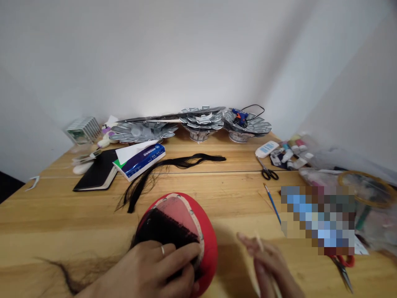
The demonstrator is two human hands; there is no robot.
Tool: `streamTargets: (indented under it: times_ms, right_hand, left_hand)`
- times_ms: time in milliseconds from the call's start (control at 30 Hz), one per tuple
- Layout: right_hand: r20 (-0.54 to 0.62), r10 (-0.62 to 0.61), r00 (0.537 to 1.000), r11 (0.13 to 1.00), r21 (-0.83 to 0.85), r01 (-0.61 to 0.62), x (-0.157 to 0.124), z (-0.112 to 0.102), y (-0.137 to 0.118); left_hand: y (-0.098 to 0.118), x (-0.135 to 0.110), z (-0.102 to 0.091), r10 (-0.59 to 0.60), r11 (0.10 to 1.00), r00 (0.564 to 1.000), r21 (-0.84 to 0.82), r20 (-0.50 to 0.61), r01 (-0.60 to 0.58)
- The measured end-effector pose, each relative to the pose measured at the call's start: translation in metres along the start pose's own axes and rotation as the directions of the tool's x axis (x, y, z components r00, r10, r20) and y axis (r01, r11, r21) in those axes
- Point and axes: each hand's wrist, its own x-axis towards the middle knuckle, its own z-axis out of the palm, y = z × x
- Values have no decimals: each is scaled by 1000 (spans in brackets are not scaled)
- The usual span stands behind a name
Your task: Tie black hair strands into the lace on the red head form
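Red head form (212,236) sits on the wooden table (229,186), right in front of the person. From where I stand, I can see a thin net cap (181,211) over its top. A pale band (194,219) goes around the edge of the net, with small round pins (178,197) stuck along it. Dark hair (156,228) covers the part of the net nearer the person.

The left hand (163,265) lies on the hair and the cap, with its fingers bent and close together. A ring (162,251) is on one finger. I cannot tell if the fingertips pinch anything. The right hand (271,265) is near the red form, on its right side, not touching it. It grips a thin pale stick (259,242), which looks blurry.

Behind the form lies a long bunch of loose black hair (173,162). A blue tissue pack (144,162) is just beside it, next to a black book (99,171). Over on the right are a thin blue brush (273,203) and black scissors (269,173). Scissors with red handles (343,273) lie closer to the person.
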Motion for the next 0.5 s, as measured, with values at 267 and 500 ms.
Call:
streamTargets:
  times_ms: [267,500]
  right_hand:
    - [365,-407,837,686,-483,544,28,33,-14]
    - [472,-385,793,672,-446,591,47,40,4]
  left_hand:
    - [9,-22,23,-110,993,993,37,-44,112]
    - [-10,-25,29,-39,999,995,-7,-92,39]
